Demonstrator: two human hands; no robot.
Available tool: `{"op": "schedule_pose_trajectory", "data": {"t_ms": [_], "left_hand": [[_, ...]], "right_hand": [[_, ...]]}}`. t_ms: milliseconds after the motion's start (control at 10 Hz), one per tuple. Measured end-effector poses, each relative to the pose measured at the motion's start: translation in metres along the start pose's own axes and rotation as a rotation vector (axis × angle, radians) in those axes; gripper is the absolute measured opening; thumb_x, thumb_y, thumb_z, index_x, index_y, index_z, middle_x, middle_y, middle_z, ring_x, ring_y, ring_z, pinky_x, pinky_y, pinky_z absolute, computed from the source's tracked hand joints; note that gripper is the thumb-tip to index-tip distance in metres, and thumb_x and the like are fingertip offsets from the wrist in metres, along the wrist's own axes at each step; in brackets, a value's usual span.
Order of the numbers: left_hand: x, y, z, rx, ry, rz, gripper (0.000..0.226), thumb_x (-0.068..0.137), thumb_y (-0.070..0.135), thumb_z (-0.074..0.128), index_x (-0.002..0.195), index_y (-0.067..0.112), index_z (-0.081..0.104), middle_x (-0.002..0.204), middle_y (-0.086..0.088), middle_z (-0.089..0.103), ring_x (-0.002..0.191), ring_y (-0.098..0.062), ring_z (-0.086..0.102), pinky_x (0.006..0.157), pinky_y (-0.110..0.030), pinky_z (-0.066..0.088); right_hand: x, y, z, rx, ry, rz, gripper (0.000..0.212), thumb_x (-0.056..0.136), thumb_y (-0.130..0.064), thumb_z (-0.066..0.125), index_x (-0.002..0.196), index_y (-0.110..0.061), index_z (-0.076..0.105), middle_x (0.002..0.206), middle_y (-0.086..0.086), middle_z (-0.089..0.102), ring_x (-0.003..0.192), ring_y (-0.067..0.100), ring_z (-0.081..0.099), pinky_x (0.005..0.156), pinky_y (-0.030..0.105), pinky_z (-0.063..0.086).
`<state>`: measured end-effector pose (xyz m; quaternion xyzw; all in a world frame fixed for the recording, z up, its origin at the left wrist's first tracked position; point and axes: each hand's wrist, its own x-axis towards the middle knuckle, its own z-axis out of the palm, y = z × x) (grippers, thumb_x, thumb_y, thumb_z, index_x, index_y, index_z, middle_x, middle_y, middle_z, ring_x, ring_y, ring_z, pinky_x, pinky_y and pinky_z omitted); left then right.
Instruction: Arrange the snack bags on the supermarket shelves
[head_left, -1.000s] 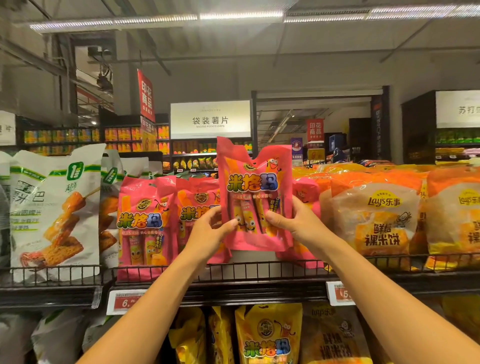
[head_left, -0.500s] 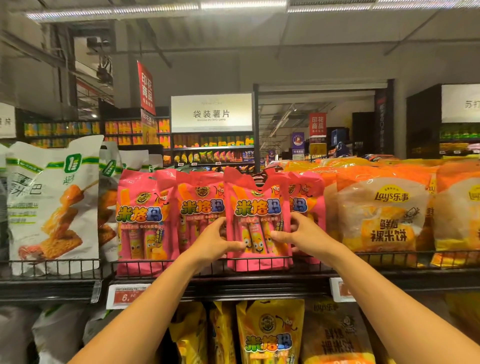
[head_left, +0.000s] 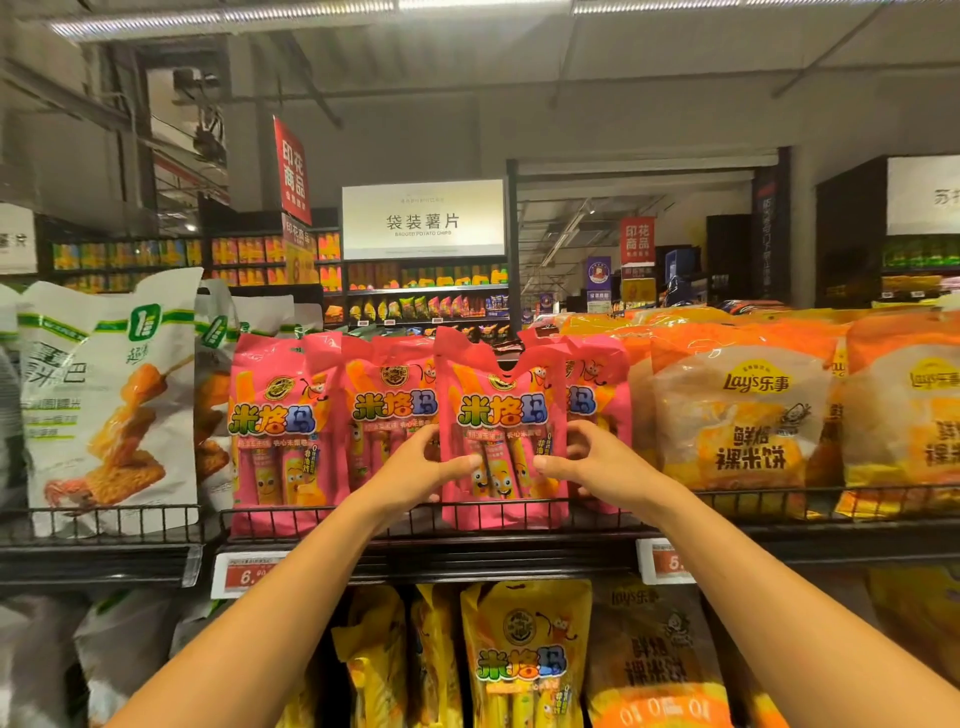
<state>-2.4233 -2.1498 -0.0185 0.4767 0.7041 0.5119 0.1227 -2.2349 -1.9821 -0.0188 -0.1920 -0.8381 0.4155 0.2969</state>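
Observation:
A pink snack bag (head_left: 501, 410) stands upright on the top wire shelf (head_left: 332, 519), behind its front rail. My left hand (head_left: 415, 467) grips the bag's left edge and my right hand (head_left: 597, 462) grips its right edge, thumbs on the front. Two more pink bags (head_left: 275, 431) (head_left: 389, 410) stand to its left, and another pink bag (head_left: 597, 395) shows partly behind its right side.
White snack bags (head_left: 109, 395) fill the shelf's left end and orange Lay's bags (head_left: 737, 421) its right. Yellow bags (head_left: 524, 654) hang on the lower shelf. Price tags (head_left: 244, 571) sit on the shelf edge. Other aisles lie beyond.
The pink bag came down from above the row and now stands on the shelf behind the rail. Both hands lowered with it and still hold its sides.

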Motion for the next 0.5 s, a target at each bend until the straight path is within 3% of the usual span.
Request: {"op": "schedule_pose_trajectory", "data": {"t_ms": [100,200,300,400,500], "left_hand": [[-0.008,0.004,0.003,0.038,0.031,0.007,0.098,0.079,0.053,0.073,0.155,0.025,0.018,0.160,-0.004,0.028,0.135,-0.025,0.044,0.111,-0.050,0.040],[-0.015,0.006,0.005,0.028,0.044,0.013,0.101,0.077,0.056,0.072,0.155,0.024,0.017,0.161,-0.005,0.026,0.139,-0.024,0.039,0.115,-0.049,0.033],[-0.029,0.008,0.006,-0.009,0.104,0.027,0.100,0.075,0.060,0.069,0.155,0.024,0.019,0.160,-0.003,0.027,0.142,-0.023,0.034,0.115,-0.046,0.030],[-0.051,0.007,0.005,-0.008,0.174,0.075,0.087,0.077,0.058,0.066,0.149,0.026,0.030,0.154,-0.001,0.038,0.137,-0.018,0.041,0.112,-0.041,0.033],[-0.083,-0.009,0.000,-0.128,0.253,0.122,0.063,0.077,0.056,0.068,0.133,0.034,0.050,0.134,0.011,0.059,0.124,-0.009,0.055,0.104,-0.035,0.042]], "right_hand": [[-0.007,0.002,-0.008,-0.009,0.007,0.010,0.074,0.089,-0.047,0.071,0.148,-0.022,0.036,0.136,0.002,0.057,0.119,0.018,0.057,0.101,0.041,0.049],[-0.016,0.002,-0.014,-0.020,0.013,0.007,0.079,0.090,-0.048,0.069,0.153,-0.019,0.031,0.144,0.004,0.053,0.129,0.022,0.052,0.108,0.045,0.045],[-0.028,0.006,-0.019,0.002,0.090,-0.074,0.067,0.093,-0.046,0.066,0.149,-0.021,0.039,0.141,-0.001,0.056,0.123,0.013,0.054,0.103,0.033,0.045],[-0.046,0.012,-0.023,0.052,0.164,-0.148,0.056,0.094,-0.041,0.065,0.143,-0.023,0.046,0.133,-0.007,0.059,0.115,0.003,0.057,0.095,0.022,0.045],[-0.072,0.025,-0.030,0.244,0.237,-0.187,0.030,0.096,-0.031,0.065,0.126,-0.030,0.058,0.122,-0.011,0.066,0.106,-0.007,0.061,0.085,0.014,0.050]]}}
